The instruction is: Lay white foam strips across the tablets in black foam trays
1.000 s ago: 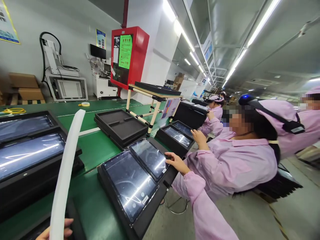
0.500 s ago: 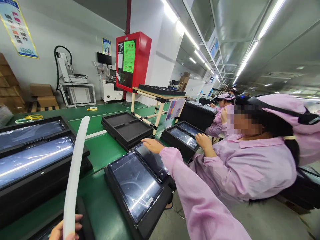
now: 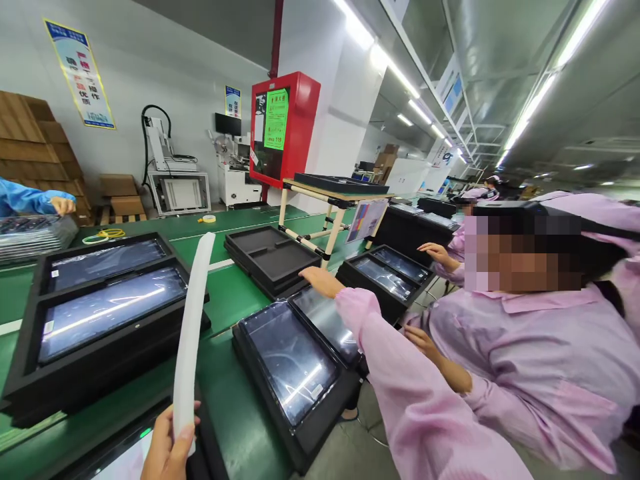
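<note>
The left hand [image 3: 167, 443] sits at the bottom edge of the view, fingers clenched around the lower end of a white foam strip [image 3: 191, 327]. The strip stands nearly upright, its long axis rising and bowing slightly to the right, and its top end crosses in front of the black tray with two screens [image 3: 100, 313] on the green table [image 3: 235, 293]. The lower part of this hand is cut off by the frame, so the full grip cannot be made out.

To the right, a second tray with two screens [image 3: 300, 353] lies at the near edge of the table, its long axis running away and to the right. The right hand [image 3: 320, 280], on a pink sleeve [image 3: 400, 387], is stretched forward, palm down and fingers loosely extended, over the far corner of this tray; it grasps nothing. Whether it touches the tray or the empty black tray [image 3: 270, 257] just beyond cannot be told. The right hand is the nearer of the two to the empty tray.

Farther right, a seated person in pink [image 3: 540, 347] is partly overlapped by the sleeve.
</note>
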Available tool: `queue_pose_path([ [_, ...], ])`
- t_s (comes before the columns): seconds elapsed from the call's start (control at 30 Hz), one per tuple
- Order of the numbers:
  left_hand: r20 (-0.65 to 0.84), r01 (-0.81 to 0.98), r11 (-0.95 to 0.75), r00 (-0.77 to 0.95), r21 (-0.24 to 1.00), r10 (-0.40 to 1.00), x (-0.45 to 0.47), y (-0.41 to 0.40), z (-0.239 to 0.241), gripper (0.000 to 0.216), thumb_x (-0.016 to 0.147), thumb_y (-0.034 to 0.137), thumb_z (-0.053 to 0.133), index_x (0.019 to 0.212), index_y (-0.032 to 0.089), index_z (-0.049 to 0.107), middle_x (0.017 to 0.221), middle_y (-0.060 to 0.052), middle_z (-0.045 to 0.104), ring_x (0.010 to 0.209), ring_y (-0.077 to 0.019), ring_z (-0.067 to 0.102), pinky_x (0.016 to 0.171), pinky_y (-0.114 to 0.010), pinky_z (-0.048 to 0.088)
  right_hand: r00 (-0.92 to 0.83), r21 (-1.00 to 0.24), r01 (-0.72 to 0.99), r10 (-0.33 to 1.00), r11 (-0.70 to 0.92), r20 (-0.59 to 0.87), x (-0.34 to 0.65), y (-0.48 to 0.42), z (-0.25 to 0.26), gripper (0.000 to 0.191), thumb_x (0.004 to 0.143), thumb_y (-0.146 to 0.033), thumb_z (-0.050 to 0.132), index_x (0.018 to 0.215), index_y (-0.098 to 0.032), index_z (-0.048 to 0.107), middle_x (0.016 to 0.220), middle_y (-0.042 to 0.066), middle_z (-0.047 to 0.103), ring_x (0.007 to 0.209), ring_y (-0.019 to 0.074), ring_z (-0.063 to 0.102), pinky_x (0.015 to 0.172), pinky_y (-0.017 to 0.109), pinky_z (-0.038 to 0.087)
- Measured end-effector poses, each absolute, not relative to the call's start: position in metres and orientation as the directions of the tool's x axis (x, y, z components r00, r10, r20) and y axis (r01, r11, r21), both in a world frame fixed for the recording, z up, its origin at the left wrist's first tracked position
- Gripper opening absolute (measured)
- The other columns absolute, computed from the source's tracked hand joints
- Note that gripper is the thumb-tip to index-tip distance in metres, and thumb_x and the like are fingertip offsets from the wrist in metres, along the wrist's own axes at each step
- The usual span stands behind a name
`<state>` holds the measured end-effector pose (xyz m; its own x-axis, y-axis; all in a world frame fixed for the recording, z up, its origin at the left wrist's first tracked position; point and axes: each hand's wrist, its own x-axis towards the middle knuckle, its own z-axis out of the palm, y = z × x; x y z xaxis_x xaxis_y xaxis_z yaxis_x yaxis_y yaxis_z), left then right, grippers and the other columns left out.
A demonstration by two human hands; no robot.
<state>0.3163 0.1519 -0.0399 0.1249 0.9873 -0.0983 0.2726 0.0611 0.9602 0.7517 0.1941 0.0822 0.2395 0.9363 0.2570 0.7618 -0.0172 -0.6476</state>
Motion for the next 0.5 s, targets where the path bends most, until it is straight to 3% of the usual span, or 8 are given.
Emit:
queue_pose_path([
  [0.13, -0.051, 0.285, 0.012, 0.13, 0.958, 0.99, 0.322, 0.147, -0.027, 0.062, 0.08, 0.072, 0.051, 0.117, 0.023, 0.059, 0.11, -0.007, 0.066, 0.104, -0.0311, 0.062, 0.097, -0.046, 0.047, 0.402, -0.763, 0.632, 0.783, 0.137, 0.474, 0.72, 0.112, 0.104, 0.039, 0.104, -0.046, 0.044, 0.117, -0.02, 0.069, 0.123, 0.01, 0.068, 0.117, 0.0251, 0.062, 0.107, 0.044, 0.046],
  [0.23, -0.051, 0.288, 0.013, 0.126, 0.958, 0.991, 0.325, 0.139, -0.003, 0.059, 0.083, 0.07, 0.049, 0.117, 0.023, 0.058, 0.106, -0.007, 0.066, 0.103, -0.0309, 0.063, 0.095, -0.046, 0.048, 0.49, -0.825, 0.524, 0.718, 0.211, 0.495, 0.676, 0.043, 0.096, 0.037, 0.099, -0.047, 0.048, 0.114, -0.022, 0.07, 0.113, 0.008, 0.072, 0.102, 0.0246, 0.067, 0.093, 0.039, 0.053],
  [0.3, -0.088, 0.293, 0.04, 0.152, 0.955, 0.984, 0.321, 0.133, 0.02, 0.06, 0.083, 0.072, 0.047, 0.115, 0.024, 0.059, 0.105, -0.007, 0.066, 0.104, -0.0315, 0.063, 0.095, -0.047, 0.048, 0.53, -0.852, 0.477, 0.702, 0.218, 0.476, 0.635, 0.003, 0.077, 0.031, 0.097, -0.046, 0.053, 0.104, -0.024, 0.073, 0.095, 0.006, 0.073, 0.089, 0.024, 0.068, 0.084, 0.036, 0.055],
  [0.4, -0.143, 0.321, 0.059, 0.245, 0.945, 0.959, 0.295, 0.121, 0.051, 0.062, 0.08, 0.079, 0.046, 0.11, 0.027, 0.063, 0.105, -0.005, 0.067, 0.105, -0.0318, 0.063, 0.098, -0.048, 0.049, 0.488, -0.889, 0.413, 0.775, 0.201, 0.402, 0.559, -0.033, 0.036, 0.024, 0.093, -0.046, 0.063, 0.091, -0.026, 0.076, 0.081, 0.003, 0.072, 0.071, 0.0225, 0.067, 0.067, 0.033, 0.055],
  [0.5, -0.173, 0.38, 0.058, 0.274, 0.923, 0.946, 0.239, 0.108, 0.061, 0.064, 0.073, 0.082, 0.051, 0.107, 0.029, 0.067, 0.1, -0.004, 0.07, 0.099, -0.0321, 0.065, 0.093, -0.046, 0.054, 0.292, -0.923, 0.299, 0.897, 0.243, 0.331, 0.479, -0.042, -0.006, 0.023, 0.096, -0.047, 0.059, 0.094, -0.032, 0.077, 0.086, 0.002, 0.074, 0.075, 0.0228, 0.068, 0.07, 0.034, 0.054],
])
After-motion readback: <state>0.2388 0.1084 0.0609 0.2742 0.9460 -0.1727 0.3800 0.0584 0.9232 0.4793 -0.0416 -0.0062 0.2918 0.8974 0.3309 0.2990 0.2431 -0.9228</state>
